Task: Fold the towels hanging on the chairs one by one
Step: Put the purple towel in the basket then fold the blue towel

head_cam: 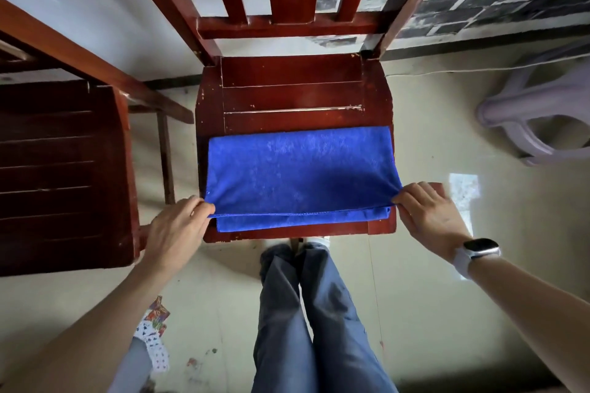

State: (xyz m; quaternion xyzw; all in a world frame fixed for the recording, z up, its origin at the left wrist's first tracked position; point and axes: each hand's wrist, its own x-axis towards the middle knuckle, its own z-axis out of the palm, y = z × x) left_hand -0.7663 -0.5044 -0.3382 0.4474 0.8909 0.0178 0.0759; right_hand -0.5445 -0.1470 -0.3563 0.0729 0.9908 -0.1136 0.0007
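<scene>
The blue towel (300, 175) lies sideways on the chair (292, 96), its near corners pinched by the left hand (178, 230) and right hand (429, 214).

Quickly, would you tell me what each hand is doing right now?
Left hand: closed, pinching the blue towel at its near left corner.
Right hand: closed, pinching its near right corner.

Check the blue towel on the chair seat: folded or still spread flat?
Folded. The towel lies doubled on the chair seat, a lower layer showing beneath its near edge, both hands pinching the upper corners.
</scene>
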